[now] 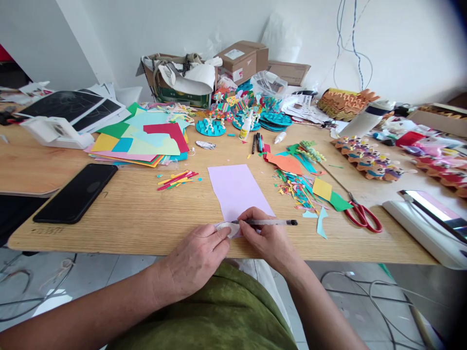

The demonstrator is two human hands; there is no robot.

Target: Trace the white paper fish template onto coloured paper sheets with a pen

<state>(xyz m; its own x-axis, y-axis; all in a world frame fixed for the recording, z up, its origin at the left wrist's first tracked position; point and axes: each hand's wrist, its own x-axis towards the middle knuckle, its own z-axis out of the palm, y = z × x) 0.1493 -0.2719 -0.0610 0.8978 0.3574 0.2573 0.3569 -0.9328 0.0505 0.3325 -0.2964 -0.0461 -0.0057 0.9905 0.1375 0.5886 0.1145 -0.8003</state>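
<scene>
Right hand (269, 243) is clamping pen (272, 222), left hand (199, 250) is partly hiding cutout (232, 229) beneath, left closure unclear, paper (237, 192) is extending beyond

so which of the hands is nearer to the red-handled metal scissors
Right. The right hand, holding a slim clear pen, is to the left of the red-handled metal scissors; the left hand, on a white paper cutout, is farther left.

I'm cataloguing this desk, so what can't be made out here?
All in the head view:
- White cutout: full outline, hidden by the left hand.
- Lilac sheet: lower edge, covered by that hand and the right hand.
- Yellow-labelled bottle: print, too small.
- White device: right end, cut off by the picture's edge.
</scene>
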